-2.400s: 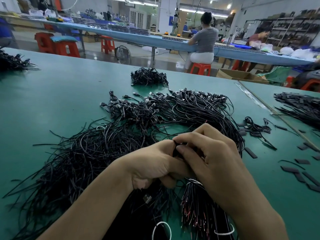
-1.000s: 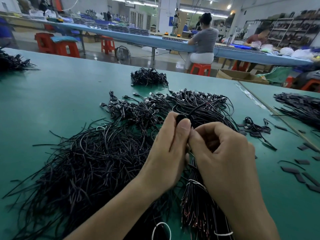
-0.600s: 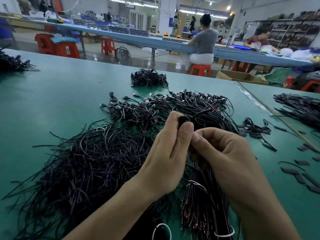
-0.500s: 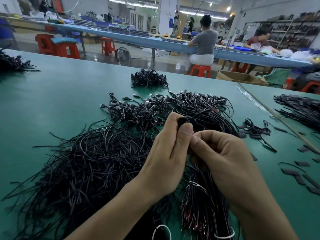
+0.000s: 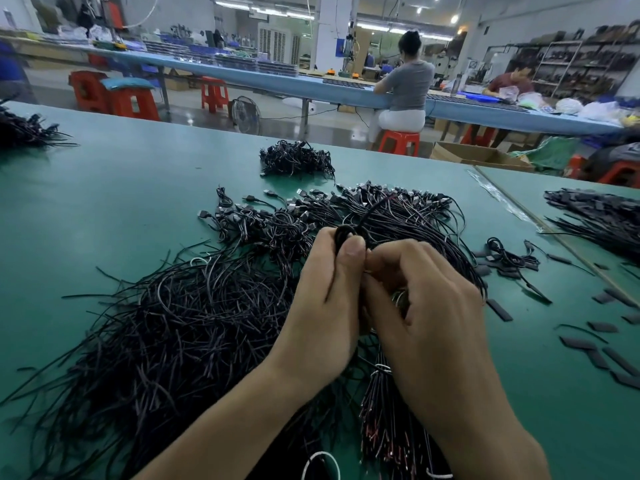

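Black cable coil (image 5: 344, 233) is held above a green table (image 5: 138, 188), over a wide pile of loose black cables (image 5: 194, 323). The left hand (image 5: 325, 306) pinches it between thumb and curled fingers. The right hand (image 5: 426, 306), fingers curled, pinches it just beside the left thumb.

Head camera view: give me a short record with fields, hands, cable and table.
Left hand: pinches a coiled black cable
Right hand: fingers curled beside the left thumb; its hold is hidden
Under the hands: heap of loose black cables
Behind: cables with USB plugs, a small bundle farther back
Surface: green table
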The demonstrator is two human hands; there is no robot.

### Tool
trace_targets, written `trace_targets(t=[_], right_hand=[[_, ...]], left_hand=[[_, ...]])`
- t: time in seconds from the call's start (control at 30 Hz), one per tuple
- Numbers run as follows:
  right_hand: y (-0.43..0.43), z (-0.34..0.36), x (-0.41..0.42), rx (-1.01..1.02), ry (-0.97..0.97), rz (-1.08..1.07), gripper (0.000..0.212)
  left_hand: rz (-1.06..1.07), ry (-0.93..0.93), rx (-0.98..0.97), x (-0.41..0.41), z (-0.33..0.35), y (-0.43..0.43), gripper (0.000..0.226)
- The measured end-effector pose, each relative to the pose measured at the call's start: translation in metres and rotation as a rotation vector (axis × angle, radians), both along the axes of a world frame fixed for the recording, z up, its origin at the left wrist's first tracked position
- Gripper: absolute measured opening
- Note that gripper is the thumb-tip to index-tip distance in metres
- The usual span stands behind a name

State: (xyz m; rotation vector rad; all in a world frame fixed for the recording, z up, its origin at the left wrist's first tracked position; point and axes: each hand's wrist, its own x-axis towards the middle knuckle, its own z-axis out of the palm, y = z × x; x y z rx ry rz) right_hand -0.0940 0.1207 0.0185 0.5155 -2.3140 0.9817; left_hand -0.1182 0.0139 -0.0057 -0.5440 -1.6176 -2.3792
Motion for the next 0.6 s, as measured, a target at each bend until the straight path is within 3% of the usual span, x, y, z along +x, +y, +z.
trace_targets(t=[0.17,0.27,0.37,0.43,0.5,0.6], right_hand=[[0.002,-0.004,-0.004,-0.025,0.073,0.02,0.015],[0.002,-0.007,-0.005,-0.026,0.069,0.017,0.018],[0.001,-0.007,-0.005,-0.034,0.041,-0.002,0.014],[-0.001,-0.007,-0.005,-0.043,0.005,-0.036,0.011],[-0.003,-0.008,-0.005,-0.101,-0.053,-0.051,0.015],[-0.004,-0.006,-0.003,-0.292,-0.168,0.002,0.014]], left_hand=[[-0.108,-0.178,-0.003,0.002,0.003,-0.005,0.025],[-0.137,-0.165,-0.091,0.005,-0.002,-0.009,0.052],[-0.153,-0.154,-0.083,0.01,-0.004,-0.009,0.062],[-0.133,-0.217,-0.058,0.006,0.002,-0.004,0.052],[-0.146,-0.198,-0.022,0.007,0.005,-0.001,0.024],[-0.084,-0.146,-0.014,0.008,0.01,0.002,0.022]])
